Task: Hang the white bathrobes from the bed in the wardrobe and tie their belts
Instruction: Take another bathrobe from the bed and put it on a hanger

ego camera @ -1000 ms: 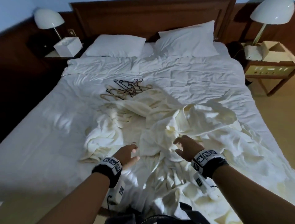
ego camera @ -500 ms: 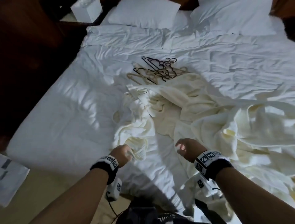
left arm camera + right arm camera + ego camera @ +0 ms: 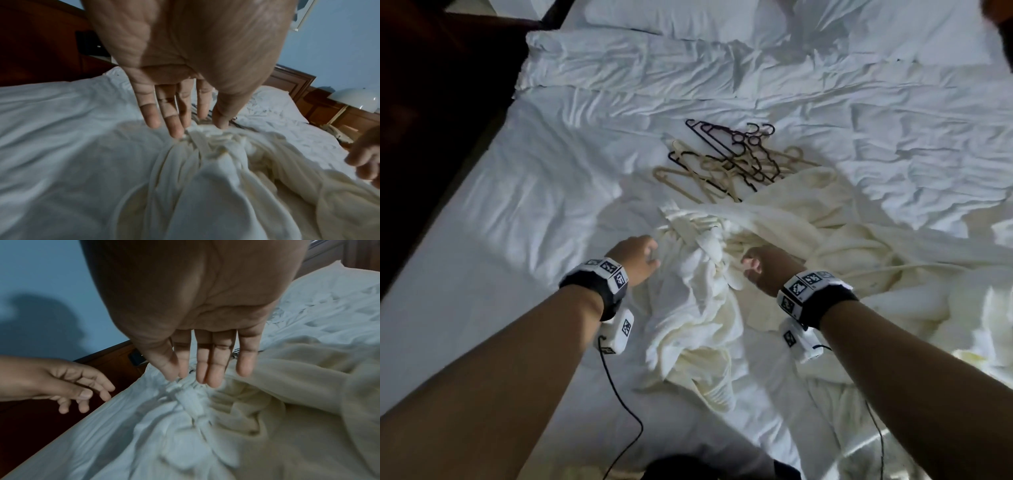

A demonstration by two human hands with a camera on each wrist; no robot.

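My left hand (image 3: 635, 255) and right hand (image 3: 768, 269) hover with fingers loosely spread, holding nothing. The bunched bathrobe (image 3: 698, 294) lies on the bed (image 3: 517, 212) between them, just under my fingertips (image 3: 176, 132).

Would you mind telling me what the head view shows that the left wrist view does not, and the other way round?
Only the head view shows the pile of dark and beige plastic hangers lying beyond the robes, and both marker-covered wristbands. Only the left wrist view shows a white dome-shaped lamp, the brown wooden headboard and the pale blue wall. Both show the crumpled cream bathrobe on the white bed sheet, with the left hand and right hand open above it, fingers extended, gripping nothing.
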